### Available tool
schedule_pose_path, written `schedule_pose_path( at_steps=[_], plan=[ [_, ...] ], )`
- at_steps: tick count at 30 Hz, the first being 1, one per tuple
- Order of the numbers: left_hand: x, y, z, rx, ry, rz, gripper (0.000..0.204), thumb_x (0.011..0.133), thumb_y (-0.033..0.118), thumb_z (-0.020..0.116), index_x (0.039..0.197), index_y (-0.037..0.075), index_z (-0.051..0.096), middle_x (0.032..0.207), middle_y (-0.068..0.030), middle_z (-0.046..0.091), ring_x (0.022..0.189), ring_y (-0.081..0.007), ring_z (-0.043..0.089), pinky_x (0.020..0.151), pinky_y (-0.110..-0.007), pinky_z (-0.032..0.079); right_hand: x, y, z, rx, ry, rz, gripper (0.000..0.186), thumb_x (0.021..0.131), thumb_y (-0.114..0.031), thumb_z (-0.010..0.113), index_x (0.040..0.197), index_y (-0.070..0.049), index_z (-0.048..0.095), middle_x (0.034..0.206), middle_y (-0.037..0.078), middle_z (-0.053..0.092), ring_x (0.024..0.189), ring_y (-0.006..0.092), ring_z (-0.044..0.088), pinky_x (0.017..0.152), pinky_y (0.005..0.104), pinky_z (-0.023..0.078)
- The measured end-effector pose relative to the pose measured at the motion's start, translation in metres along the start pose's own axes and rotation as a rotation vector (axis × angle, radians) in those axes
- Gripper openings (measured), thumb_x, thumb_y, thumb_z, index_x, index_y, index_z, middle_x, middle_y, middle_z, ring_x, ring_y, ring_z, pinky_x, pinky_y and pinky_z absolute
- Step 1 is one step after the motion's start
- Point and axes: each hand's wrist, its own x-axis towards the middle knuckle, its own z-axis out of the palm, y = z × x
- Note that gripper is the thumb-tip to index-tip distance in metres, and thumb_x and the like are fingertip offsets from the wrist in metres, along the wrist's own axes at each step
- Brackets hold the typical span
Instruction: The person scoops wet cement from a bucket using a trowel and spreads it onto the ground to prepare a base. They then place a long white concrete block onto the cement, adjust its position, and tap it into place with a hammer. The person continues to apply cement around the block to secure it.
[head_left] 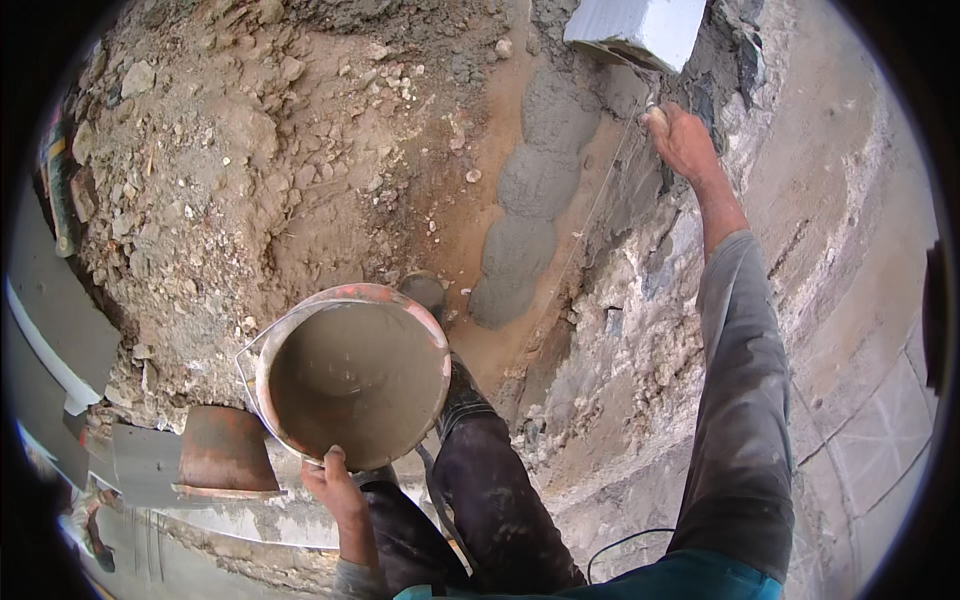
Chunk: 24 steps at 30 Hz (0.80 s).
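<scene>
My left hand [335, 487] is closed on the near rim of a round bucket [441, 345], thumb over the edge. The bucket is tilted, with wet grey-brown cement slurry [345, 370] inside and a wire handle at its left. Farther off, my right hand [686, 143] is closed around the pale handle of what looks like a trowel [655, 112]; its blade is hard to make out. Just beyond that hand is a white-grey block [640, 30]. A lumpy strip of wet mortar [525, 220] runs from near the block toward my boots.
A taut string [590, 212] runs beside the mortar strip. Rubble and soil [230, 170] lie to the left, and a broken concrete edge [610, 370] to the right. A second bucket [228, 450] stands upside down at the lower left. A black cable [625, 541] lies near my legs.
</scene>
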Motion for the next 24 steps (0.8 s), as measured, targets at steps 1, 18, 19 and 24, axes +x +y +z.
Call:
schedule_pose_path(
  at_steps=[1, 18, 19, 24],
  plan=[
    [-0.001, -0.001, -0.002, 0.002, 0.004, 0.017, 0.012, 0.081, 0.001, 0.053, 0.09, -0.004, 0.059, 0.083, -0.0001, 0.058, 0.074, -0.0095, 0.048, 0.069, -0.026, 0.04, -0.01, 0.0, -0.003, 0.033, 0.023, 0.0, 0.041, 0.095, -0.037, 0.055, 0.104, 0.002, 0.062, 0.094, 0.027, 0.068, 0.092, 0.0427, 0.065, 0.082, 0.0493, 0.051],
    [-0.012, 0.005, -0.017, -0.001, -0.048, 0.004, 0.018, 0.081, 0.002, 0.053, 0.096, -0.005, 0.061, 0.089, -0.0028, 0.06, 0.08, -0.0119, 0.053, 0.077, -0.027, 0.043, -0.064, 0.034, -0.085, 0.041, 0.026, -0.063, 0.041, 0.093, -0.035, 0.059, 0.105, 0.005, 0.063, 0.087, 0.027, 0.067, 0.084, 0.0414, 0.066, 0.076, 0.0456, 0.051],
    [-0.015, 0.003, -0.016, -0.016, -0.046, 0.011, 0.019, 0.081, 0.001, 0.054, 0.097, -0.005, 0.061, 0.089, -0.0023, 0.061, 0.079, -0.0111, 0.052, 0.075, -0.027, 0.043, -0.053, 0.035, -0.094, 0.049, 0.017, -0.065, 0.042, 0.093, -0.035, 0.059, 0.105, 0.005, 0.063, 0.088, 0.028, 0.067, 0.084, 0.042, 0.066, 0.076, 0.0459, 0.051],
    [-0.027, -0.005, -0.041, -0.081, -0.052, 0.017, 0.021, 0.081, -0.001, 0.054, 0.1, -0.004, 0.062, 0.088, 0.0005, 0.06, 0.076, -0.008, 0.051, 0.07, -0.024, 0.042, -0.118, -0.019, -0.067, 0.526, 0.047, 0.133, 0.04, 0.096, -0.038, 0.058, 0.102, 0.001, 0.062, 0.073, 0.011, 0.062, 0.062, 0.0178, 0.06, 0.057, 0.0325, 0.049]
  ],
)
